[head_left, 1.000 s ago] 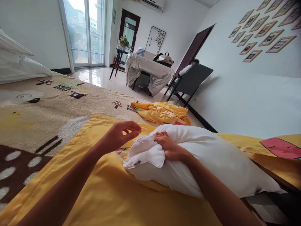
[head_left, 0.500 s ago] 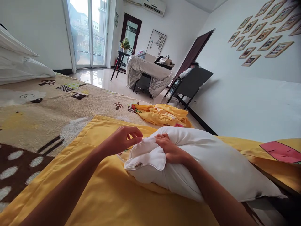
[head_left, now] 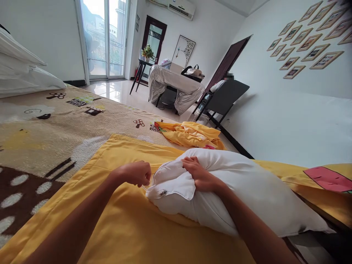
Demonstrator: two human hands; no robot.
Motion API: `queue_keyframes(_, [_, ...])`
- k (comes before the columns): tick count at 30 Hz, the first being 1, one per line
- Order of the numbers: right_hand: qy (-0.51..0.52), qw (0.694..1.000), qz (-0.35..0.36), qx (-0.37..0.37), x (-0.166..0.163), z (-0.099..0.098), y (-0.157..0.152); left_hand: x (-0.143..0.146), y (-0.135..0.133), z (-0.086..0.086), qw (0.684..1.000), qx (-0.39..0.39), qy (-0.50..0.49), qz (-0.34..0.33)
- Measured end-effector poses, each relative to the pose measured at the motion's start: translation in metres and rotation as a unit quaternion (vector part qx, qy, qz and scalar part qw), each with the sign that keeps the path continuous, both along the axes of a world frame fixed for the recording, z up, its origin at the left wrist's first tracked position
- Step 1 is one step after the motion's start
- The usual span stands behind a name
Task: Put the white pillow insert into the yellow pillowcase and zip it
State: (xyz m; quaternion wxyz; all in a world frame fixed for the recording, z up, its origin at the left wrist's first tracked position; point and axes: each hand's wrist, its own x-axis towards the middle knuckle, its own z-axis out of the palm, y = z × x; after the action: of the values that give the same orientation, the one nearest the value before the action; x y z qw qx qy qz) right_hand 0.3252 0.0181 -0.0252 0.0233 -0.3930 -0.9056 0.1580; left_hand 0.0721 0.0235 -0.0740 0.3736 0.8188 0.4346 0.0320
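Pillow [head_left: 247,190] end gripped by right fingers [head_left: 190,164]; left fingers [head_left: 145,176] clenched just beside it.

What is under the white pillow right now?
The yellow cloth lies under the white pillow, spread over the patterned blanket. The right hand grips the pillow's bunched end. Anything beneath its middle is covered.

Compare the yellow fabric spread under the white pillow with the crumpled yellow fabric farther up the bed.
The spread yellow fabric lies flat and smooth; the crumpled yellow fabric is bunched in a heap. The spread one bears the white pillow, with the left hand closed on its edge; the crumpled one lies untouched. Both are yellow cloth.
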Motion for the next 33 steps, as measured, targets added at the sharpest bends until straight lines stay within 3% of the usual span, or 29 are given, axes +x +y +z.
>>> queue_keyframes(5, [-0.006, 1.0, -0.001, -0.009, -0.002, 0.002, -0.001, 0.015, 0.005, -0.021, 0.999, -0.04, 0.016, -0.01])
queue_keyframes(14, [0.001, 1.0, -0.002, -0.006, -0.001, 0.002, -0.002, 0.014, 0.007, -0.021, 0.998, -0.064, 0.0, -0.017])
queue_keyframes(22, [0.009, 1.0, -0.003, -0.002, 0.0, 0.0, -0.002, 0.02, 0.012, -0.033, 0.999, -0.044, 0.023, -0.02])
queue_keyframes(33, [-0.003, 1.0, -0.007, -0.003, -0.001, 0.001, -0.002, 0.018, 0.014, -0.036, 0.996, -0.048, 0.035, -0.064])
